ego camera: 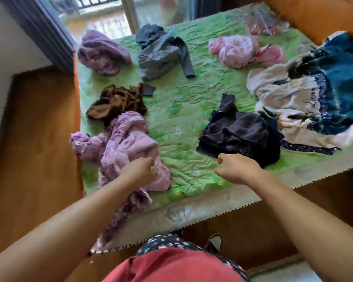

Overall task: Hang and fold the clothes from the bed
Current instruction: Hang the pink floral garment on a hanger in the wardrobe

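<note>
We stand at the lower edge of the bed [181, 110], with clothes scattered over its green sheet.
At right lies a blue-and-white cloth [314, 102]; lower left a lilac jacket [126, 143]; centre right a dark pile [238, 133]; along the top a grey top [161, 55], pink garment [243, 50] and purple fleece [102, 51]; a brown garment [118, 102] touches the jacket. Our left hand [140, 169] lies on the jacket, fingers curled; we cannot tell whether it grips. Our right hand [239, 169] hovers near the dark pile, loosely curled, holding nothing.
</note>
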### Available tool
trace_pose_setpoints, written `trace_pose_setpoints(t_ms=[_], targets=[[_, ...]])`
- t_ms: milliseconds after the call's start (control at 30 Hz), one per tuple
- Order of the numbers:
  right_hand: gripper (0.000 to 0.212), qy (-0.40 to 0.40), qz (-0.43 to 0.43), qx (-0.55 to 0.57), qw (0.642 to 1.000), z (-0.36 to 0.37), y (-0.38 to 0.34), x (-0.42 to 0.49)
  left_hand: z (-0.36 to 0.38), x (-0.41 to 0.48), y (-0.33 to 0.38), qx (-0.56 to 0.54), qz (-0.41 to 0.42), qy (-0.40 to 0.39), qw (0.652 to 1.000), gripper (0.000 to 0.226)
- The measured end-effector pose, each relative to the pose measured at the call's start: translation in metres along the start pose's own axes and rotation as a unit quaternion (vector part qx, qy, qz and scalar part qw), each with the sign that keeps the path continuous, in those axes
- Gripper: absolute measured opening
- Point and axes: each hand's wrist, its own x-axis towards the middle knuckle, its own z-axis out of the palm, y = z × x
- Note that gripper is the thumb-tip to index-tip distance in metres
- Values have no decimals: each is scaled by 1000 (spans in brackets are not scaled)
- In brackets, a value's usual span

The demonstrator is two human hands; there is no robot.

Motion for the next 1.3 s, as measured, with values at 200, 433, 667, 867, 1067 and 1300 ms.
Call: trace_pose_setpoints(t_ms=[200, 433, 667, 867, 1067, 1300], targets=[[41, -13, -139, -49, 989, 10, -70, 25, 31, -76, -59, -49, -120, -10, 991, 18], [38, -23, -234, -113, 965, 28, -135, 53, 62, -105, -113, -109, -205, -9, 973, 32], [35, -25, -282, -178, 943, 49, -201, 108, 75, -85, -164, -156, -206, -26, 966, 41], [37, -27, -329, -268, 905, 71, -260, 147, 100, -64, -202, -177, -223, -70, 956, 23], [58, -39, -458, -387, 799, 121, -308, 201, 148, -26, -202, -229, -248, -117, 934, 35], [45, -30, -510, -469, 720, 190, -329, 280, 225, 38, -172, -350, -240, -138, 895, 51]])
